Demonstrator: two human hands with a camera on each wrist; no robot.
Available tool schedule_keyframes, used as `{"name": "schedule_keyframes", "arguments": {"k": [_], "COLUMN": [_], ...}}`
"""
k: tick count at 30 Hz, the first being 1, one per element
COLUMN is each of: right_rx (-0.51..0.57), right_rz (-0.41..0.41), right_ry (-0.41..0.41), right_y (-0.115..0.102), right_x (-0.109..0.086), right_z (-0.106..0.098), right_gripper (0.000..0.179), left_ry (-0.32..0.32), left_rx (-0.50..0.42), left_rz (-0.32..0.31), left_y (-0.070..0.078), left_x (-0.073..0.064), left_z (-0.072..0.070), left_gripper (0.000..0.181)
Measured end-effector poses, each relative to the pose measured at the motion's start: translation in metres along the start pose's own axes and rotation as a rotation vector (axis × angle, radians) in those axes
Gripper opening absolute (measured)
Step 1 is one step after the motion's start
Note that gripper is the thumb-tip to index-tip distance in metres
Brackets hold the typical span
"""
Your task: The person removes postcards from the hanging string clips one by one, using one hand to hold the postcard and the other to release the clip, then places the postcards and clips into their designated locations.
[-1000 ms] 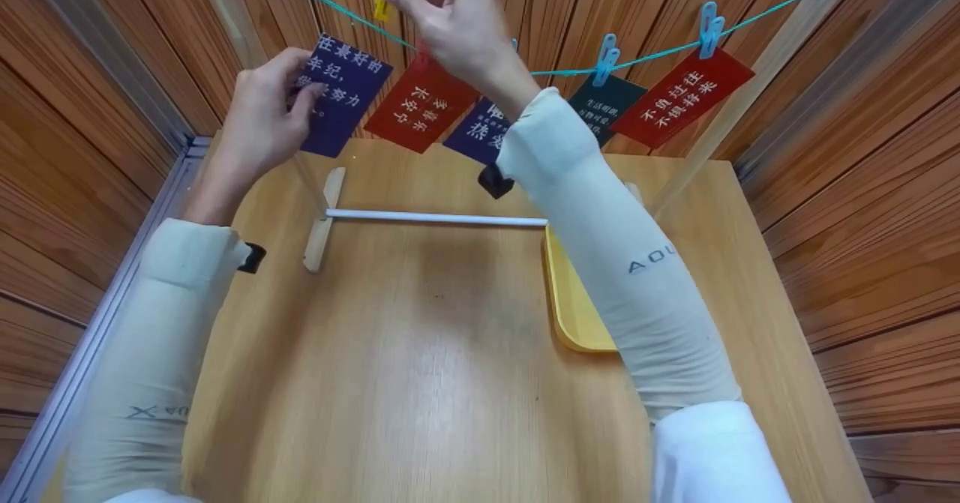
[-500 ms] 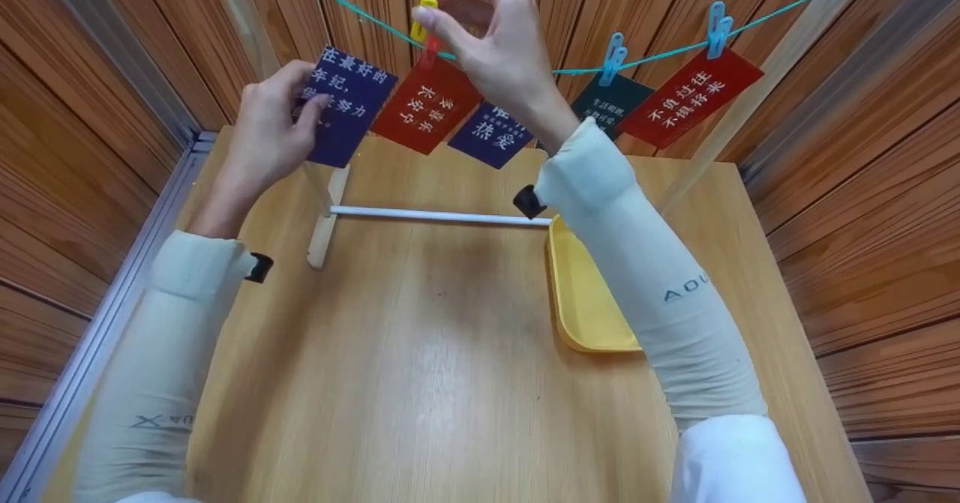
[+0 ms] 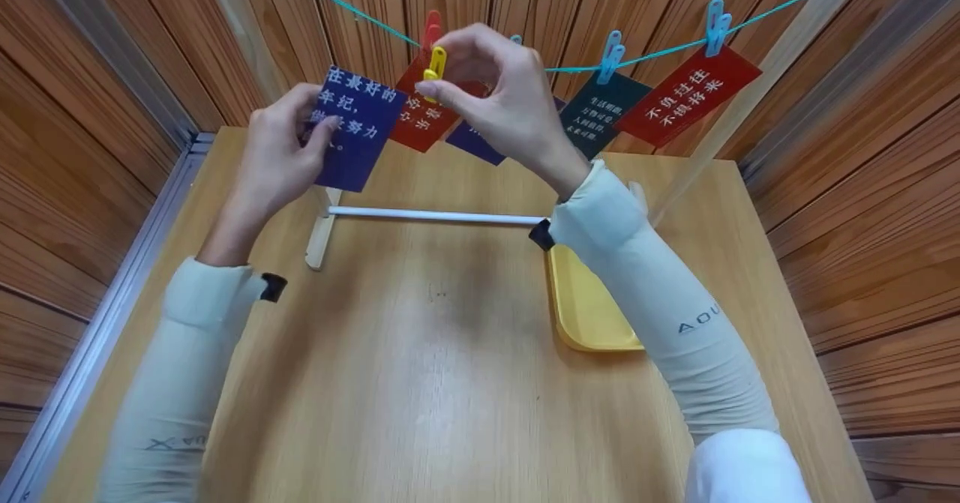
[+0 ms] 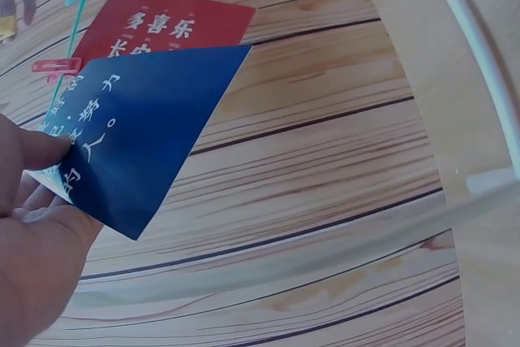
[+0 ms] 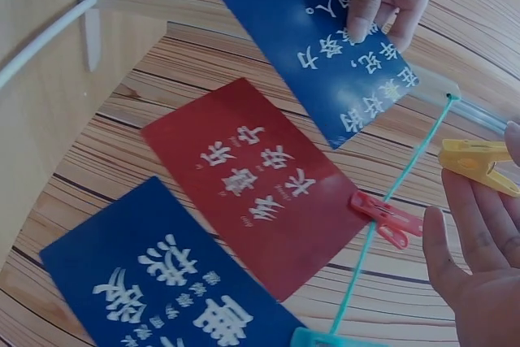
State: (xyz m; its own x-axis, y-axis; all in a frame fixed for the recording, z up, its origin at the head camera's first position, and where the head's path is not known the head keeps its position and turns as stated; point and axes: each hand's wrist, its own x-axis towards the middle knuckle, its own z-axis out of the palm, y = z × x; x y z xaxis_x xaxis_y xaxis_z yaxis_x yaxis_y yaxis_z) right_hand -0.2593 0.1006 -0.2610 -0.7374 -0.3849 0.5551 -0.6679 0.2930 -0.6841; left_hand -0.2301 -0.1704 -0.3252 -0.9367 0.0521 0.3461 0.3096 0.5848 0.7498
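I pinch a dark blue card (image 3: 354,162) by its side between the thumb and fingers of my left hand (image 3: 276,154), over the worktop's (image 3: 420,413) far edge, toward its left corner. My right hand (image 3: 506,94) pinches a yellow peg (image 3: 436,64) in front of a red card (image 3: 424,128), which hangs from a green cord (image 3: 337,2) by a red peg (image 3: 433,27). Farther right, pale blue pegs (image 3: 611,57) hold more cards, and a yellow tray (image 3: 589,319) sits toward the worktop's right edge.
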Motion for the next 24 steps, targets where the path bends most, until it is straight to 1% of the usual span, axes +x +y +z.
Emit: {"name": "schedule_keyframes", "arguments": {"k": [6,13,18,20,24], "right_rx": [-0.011,-0.049,-0.034,-0.028,-0.049], "right_rz": [-0.016,0.021,0.037,0.042,0.068], "right_ry": [-0.019,-0.002,-0.007,-0.019,-0.051], "right_y": [0.012,0.029,0.041,0.046,0.057], "right_x": [-0.015,-0.032,-0.046,-0.052,-0.065], "right_z": [0.000,-0.005,-0.002,0.000,0.005], "right_gripper": [0.042,0.042,0.040,0.038,0.038], "left_ry": [0.006,0.012,-0.011,-0.023,-0.047], "left_rx": [-0.002,-0.032,-0.086,-0.116,-0.188], "left_rz": [-0.006,-0.047,-0.088,-0.111,-0.161], "left_y": [-0.005,-0.009,-0.016,-0.020,-0.030], "left_x": [-0.007,-0.009,-0.012,-0.014,-0.020], "left_z": [0.005,0.012,0.021,0.026,0.037], "left_gripper": [0.032,0.030,0.030,0.031,0.031]}}
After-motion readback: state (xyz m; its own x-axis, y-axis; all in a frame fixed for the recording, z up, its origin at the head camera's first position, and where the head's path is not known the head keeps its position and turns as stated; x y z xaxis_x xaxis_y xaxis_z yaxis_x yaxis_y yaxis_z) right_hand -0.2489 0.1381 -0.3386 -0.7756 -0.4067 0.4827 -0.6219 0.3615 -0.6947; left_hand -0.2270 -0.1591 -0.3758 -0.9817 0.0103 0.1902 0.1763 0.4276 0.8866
